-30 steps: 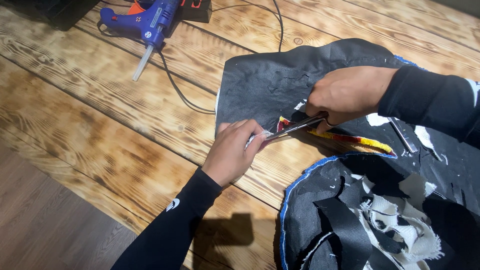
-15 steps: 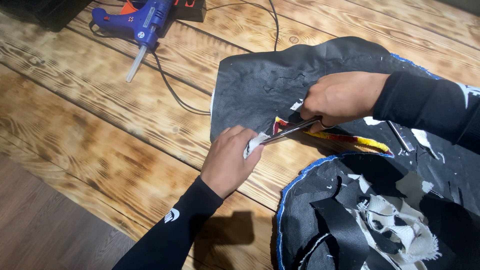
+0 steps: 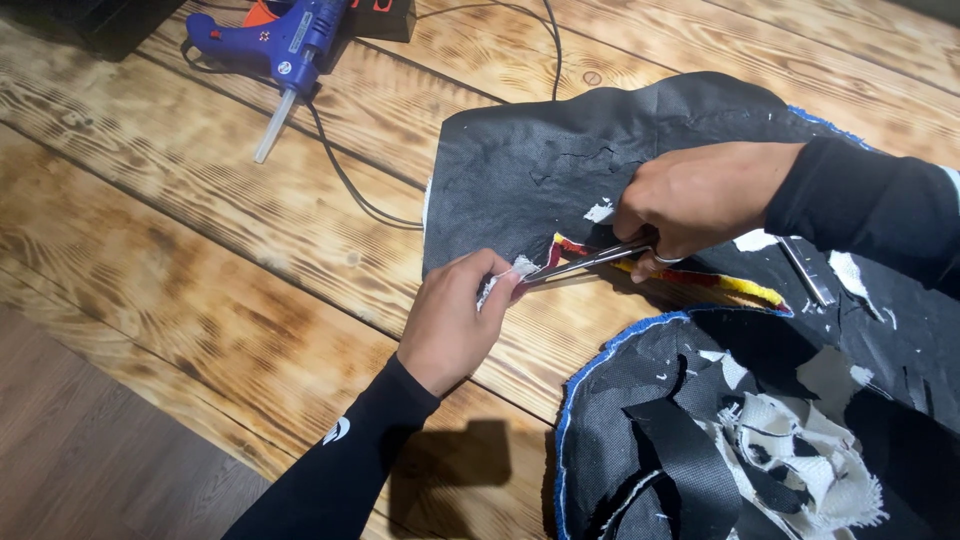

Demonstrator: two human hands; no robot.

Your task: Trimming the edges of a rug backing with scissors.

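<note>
No packages, labels, signs or screens appear anywhere in this view (the small red and white marks on things at the top edge are too blurred to be called labels).

The right hand point(image 3: 700, 200) closes its grip on the scissors point(image 3: 590, 262), whose blades point toward the left hand point(image 3: 455, 320). The left hand pinches a white scrap point(image 3: 510, 272) just at the blade tips. Under both lies black fabric point(image 3: 520, 160) on the wooden desk point(image 3: 200, 220). Far from the grip lies a blue glue gun point(image 3: 285, 40).
</note>
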